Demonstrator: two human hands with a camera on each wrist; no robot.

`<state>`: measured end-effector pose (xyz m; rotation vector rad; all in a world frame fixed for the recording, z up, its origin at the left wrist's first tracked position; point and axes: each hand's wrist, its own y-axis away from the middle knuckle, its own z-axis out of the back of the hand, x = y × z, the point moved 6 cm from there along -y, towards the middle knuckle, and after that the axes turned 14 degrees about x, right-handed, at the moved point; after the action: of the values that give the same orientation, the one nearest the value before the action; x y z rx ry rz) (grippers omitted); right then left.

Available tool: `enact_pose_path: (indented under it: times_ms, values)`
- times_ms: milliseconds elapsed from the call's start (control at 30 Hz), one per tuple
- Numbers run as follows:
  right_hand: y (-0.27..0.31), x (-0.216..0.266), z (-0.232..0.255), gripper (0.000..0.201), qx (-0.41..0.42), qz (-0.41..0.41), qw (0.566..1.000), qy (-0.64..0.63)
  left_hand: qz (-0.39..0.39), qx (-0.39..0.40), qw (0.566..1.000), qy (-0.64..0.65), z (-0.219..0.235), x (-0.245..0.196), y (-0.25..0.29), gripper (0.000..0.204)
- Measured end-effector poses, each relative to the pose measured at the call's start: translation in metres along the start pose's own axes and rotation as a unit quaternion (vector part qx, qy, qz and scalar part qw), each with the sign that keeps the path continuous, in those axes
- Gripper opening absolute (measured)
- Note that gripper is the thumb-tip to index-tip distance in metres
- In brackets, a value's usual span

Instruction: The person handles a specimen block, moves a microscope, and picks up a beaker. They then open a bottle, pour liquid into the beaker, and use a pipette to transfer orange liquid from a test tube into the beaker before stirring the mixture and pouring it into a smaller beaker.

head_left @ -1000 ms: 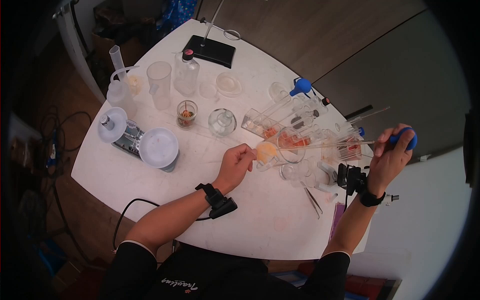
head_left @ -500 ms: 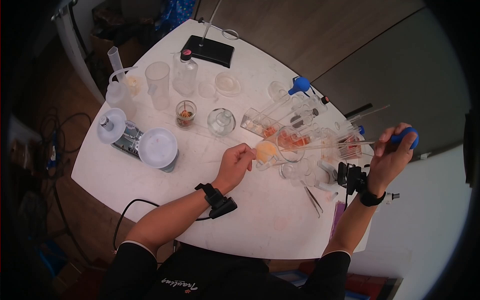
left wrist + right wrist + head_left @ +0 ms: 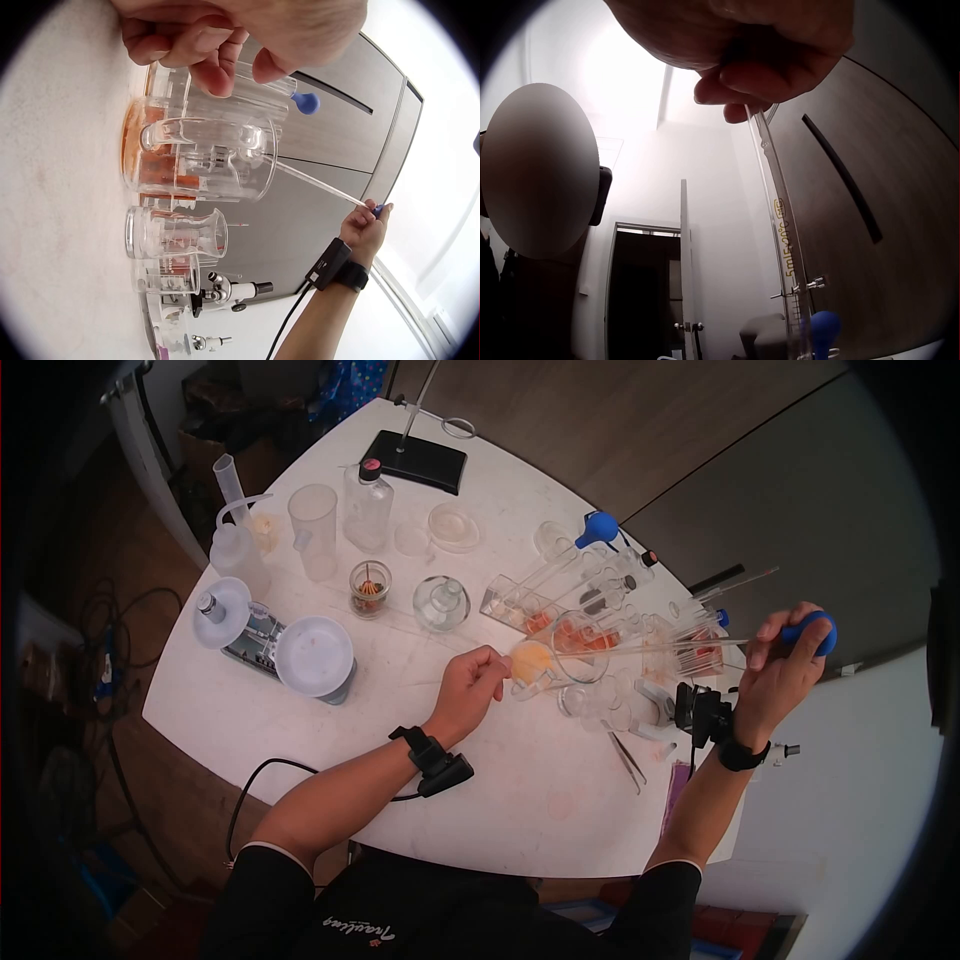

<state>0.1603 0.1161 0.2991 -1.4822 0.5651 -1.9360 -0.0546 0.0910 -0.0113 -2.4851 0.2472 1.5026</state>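
My right hand grips a long glass pipette at its upper end, fingers and thumb round its blue rubber bulb. The pipette slants down to a glass beaker with a handle, its lower end at the beaker's mouth. Orange-yellow liquid colours the beaker's bottom. My left hand is beside the beaker, fingers loosely curled with its fingertips right at the glass. In the left wrist view nothing shows between the left thumb and fingers.
Right of the beaker are several glass vessels, including a flared beaker, and tweezers. Behind it stands a rack of tubes with another blue bulb. A round flask and a two-pan balance are left.
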Motion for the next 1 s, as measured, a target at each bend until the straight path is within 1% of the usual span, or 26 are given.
enact_pose_path:
  times_ms: [500, 700, 867, 1000]
  values:
    - [0.001, 0.003, -0.007, 0.039, 0.006, -0.005, 1.000, 0.027, 0.006, 0.004, 1.000, -0.003, 0.000, -0.002, 0.000, 0.021]
    - [0.005, 0.005, -0.008, 0.040, 0.012, 0.015, 0.999, 0.032, 0.001, 0.001, 1.000, 0.002, 0.001, 0.001, 0.000, 0.020]
    - [0.009, 0.011, 0.007, 0.044, -0.014, 0.026, 0.999, 0.021, -0.009, 0.003, 1.000, 0.001, 0.000, -0.002, 0.000, 0.019]
    - [0.016, 0.024, 0.029, 0.047, -0.051, 0.052, 0.997, 0.023, 0.014, -0.013, 1.000, -0.002, 0.000, -0.002, 0.000, 0.022]
